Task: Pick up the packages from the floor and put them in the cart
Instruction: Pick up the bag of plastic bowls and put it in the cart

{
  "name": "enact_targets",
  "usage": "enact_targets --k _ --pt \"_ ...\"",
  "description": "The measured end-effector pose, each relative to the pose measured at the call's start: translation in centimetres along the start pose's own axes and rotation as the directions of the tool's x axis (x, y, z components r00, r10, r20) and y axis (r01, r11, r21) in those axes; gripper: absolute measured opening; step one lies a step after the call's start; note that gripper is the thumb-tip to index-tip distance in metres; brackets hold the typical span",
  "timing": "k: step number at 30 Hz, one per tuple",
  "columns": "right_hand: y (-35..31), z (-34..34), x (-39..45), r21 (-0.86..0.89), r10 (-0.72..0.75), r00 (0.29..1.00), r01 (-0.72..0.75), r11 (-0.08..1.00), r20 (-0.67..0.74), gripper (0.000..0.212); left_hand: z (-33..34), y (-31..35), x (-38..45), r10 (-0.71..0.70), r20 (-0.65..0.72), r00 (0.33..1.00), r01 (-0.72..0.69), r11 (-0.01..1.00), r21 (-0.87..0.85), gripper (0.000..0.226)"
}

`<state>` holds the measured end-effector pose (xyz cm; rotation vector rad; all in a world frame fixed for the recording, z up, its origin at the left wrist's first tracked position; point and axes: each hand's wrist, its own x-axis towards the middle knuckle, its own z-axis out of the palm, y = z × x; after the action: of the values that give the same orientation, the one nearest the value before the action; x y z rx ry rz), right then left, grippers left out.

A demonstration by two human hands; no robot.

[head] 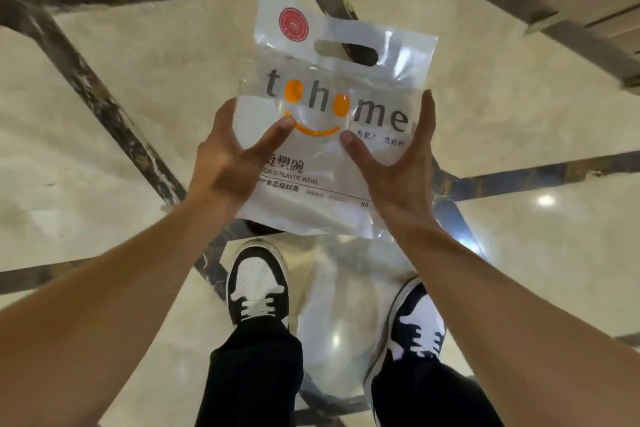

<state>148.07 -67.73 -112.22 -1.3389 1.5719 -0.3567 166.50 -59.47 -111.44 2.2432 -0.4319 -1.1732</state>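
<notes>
Package (332,114): clear plastic bag printed "tohome" with an orange smile, cut-out handle at top, held upright in the air above the floor (104,97); left hand (232,163) grips its left edge, thumb across the front; right hand (398,163) clasps the right edge likewise; two black-and-white sneakers (258,282) stand on cream marble with dark bands.
</notes>
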Motion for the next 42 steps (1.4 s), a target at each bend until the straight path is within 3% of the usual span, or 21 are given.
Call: enact_targets --k 6,10,13,16,19,22,25,30,35,39,42 --pt "-9.2 -6.0 -5.3 0.090 -0.071 0.997 0.073 0.993 -0.021 0.122 -5.4 7.5 -9.4 0.071 -0.135 0.988 -0.091 0.984 -0.152 0.070" --pt "-20.5 -12.6 -9.8 0.113 -0.186 0.982 0.185 0.976 0.005 0.130 -11.0 16.8 -18.6 0.145 -0.272 0.951 -0.215 0.945 -0.246 0.083" --pt "-29.9 -18.5 -13.9 0.137 -0.292 0.956 0.287 0.948 0.015 0.126 -15.9 24.4 -25.6 0.242 -0.332 0.912 -0.337 0.903 -0.266 0.072" --pt "-40.1 -25.0 -19.2 0.115 -0.389 0.919 0.394 0.912 -0.064 0.118 -21.1 33.4 -32.9 0.369 -0.397 0.840 -0.477 0.851 -0.218 0.064" --pt "-49.0 -32.3 -25.3 0.103 -0.431 0.887 0.451 0.887 -0.167 0.112 -25.5 41.6 -40.3 0.492 -0.374 0.786 -0.598 0.757 -0.262 0.062" --pt "-56.1 -39.2 -30.8 0.060 -0.508 0.799 0.552 0.831 -0.322 0.122 -29.4 49.7 -46.7 0.634 -0.365 0.681 -0.731 0.610 -0.305 0.080" --pt "-61.4 -45.8 -37.0 0.051 -0.500 0.720 0.592 0.804 -0.481 0.120 -31.7 57.1 -53.2 0.775 -0.308 0.552 -0.824 0.450 -0.344 0.080" --pt "-65.6 -56.6 -47.4 -0.011 -0.471 0.494 0.682 0.731 -0.731 0.109 -31.9 66.3 -64.4 0.926 -0.192 0.326 -0.886 0.228 -0.404 0.078" --pt "-65.2 -66.5 -57.9 -0.083 -0.400 0.310 0.694 0.715 -0.863 0.088 -27.8 72.3 -75.4 0.987 -0.068 0.143 -0.836 0.084 -0.542 0.086" --pt "-61.8 -73.4 -65.5 -0.209 -0.361 0.123 0.626 0.751 -0.925 0.086 -22.4 73.9 -84.5 1.000 0.003 0.012 -0.770 0.011 -0.637 0.088" --pt "-57.6 -78.0 -70.9 -0.251 -0.317 0.026 0.552 0.795 -0.948 0.089 -17.3 73.3 -90.8 0.996 0.066 -0.055 -0.719 0.006 -0.694 0.082"
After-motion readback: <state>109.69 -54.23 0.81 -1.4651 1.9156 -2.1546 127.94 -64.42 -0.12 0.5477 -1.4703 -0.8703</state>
